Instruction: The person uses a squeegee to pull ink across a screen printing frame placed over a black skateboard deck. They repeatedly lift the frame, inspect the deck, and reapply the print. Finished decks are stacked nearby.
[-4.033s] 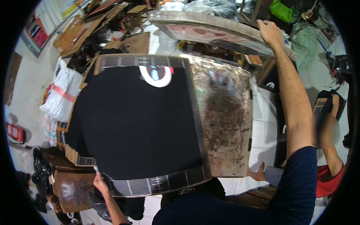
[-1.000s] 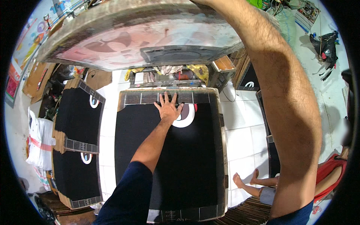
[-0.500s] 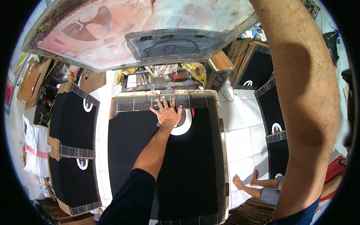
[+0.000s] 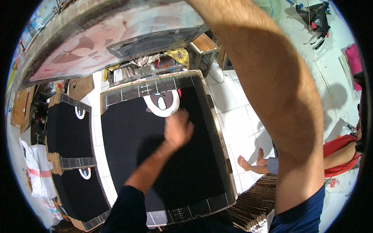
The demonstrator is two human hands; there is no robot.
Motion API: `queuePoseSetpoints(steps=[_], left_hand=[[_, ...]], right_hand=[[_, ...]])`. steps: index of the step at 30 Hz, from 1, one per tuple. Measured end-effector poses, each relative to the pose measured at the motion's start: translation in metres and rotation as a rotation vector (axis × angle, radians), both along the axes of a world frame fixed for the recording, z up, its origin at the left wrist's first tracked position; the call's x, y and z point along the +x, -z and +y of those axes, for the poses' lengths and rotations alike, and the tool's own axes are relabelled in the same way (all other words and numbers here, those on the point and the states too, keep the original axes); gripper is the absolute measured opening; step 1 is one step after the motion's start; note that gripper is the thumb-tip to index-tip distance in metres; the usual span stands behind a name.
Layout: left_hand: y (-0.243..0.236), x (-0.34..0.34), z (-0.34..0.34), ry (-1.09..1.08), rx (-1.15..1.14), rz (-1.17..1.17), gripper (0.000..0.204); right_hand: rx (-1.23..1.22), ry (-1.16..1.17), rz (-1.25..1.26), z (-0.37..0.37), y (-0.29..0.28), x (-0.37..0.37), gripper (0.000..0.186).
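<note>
My left hand [image 4: 178, 126], smeared by motion, is over black fabric [image 4: 124, 136] on a board [image 4: 216, 199] with dark gridded end strips, just below the white, ring-shaped print [image 4: 153, 107] with pale blue and red details; whether it touches the fabric I cannot tell. A large screen frame [image 4: 77, 54], stained pink and grey, is tilted up above the board's far end. My right forearm [image 4: 295, 105] reaches up across the right side to the top edge, its hand out of view.
Printed black panels on cardboard [image 4: 70, 132] line the left, beside white sacks [image 4: 37, 178]. A small wooden stand [image 4: 204, 42] is behind the board. Cardboard stacks [image 4: 248, 202] stand at lower right. Another person in red [image 4: 340, 143] sits at right, feet [image 4: 244, 165] on the tiles.
Four seconds ago my left hand was at the board's near corner. Half a second ago it lay spread on the print; now it has slid nearer me, uncovering it. The view has shifted rightward.
</note>
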State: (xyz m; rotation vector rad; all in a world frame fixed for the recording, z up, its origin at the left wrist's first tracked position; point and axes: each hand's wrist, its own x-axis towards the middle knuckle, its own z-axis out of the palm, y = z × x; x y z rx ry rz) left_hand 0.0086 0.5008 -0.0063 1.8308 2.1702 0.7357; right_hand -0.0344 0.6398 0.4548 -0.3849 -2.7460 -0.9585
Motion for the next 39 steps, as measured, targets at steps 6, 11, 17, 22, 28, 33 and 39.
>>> queuePoseSetpoints(steps=[6, 11, 17, 22, 28, 33, 39], left_hand=[[-0.061, 0.094, -0.13, -0.232, 0.315, -0.36, 0.043], [-0.153, -0.004, -0.234, -0.679, 1.191, -1.208, 0.058], [-0.067, 0.001, -0.291, -1.292, 0.5, -1.65, 0.062], [0.001, -0.003, -0.335, -1.143, -0.022, -1.437, 0.071], [0.041, -0.023, -0.359, -1.577, 0.335, -0.163, 0.069], [0.067, -0.026, -0.346, -1.587, 0.189, -0.032, 0.067], [0.069, -0.025, -0.347, -1.614, 0.188, -0.036, 0.063]], right_hand=[[-0.535, 0.035, 0.742, -0.053, 0.078, 0.054, 0.039], [-0.591, -0.151, 0.819, -0.132, 0.206, 0.137, 0.008], [-1.115, 0.204, 0.468, -0.163, 0.346, 0.174, 0.043], [-0.798, -0.066, 0.581, -0.027, 0.412, 0.052, 0.078], [-0.708, 0.086, 0.107, 0.059, 0.411, -0.044, 0.079], [-0.813, 0.08, -0.006, 0.052, 0.396, -0.025, 0.038], [-0.618, -0.032, 0.241, 0.046, 0.422, -0.026, 0.037]])
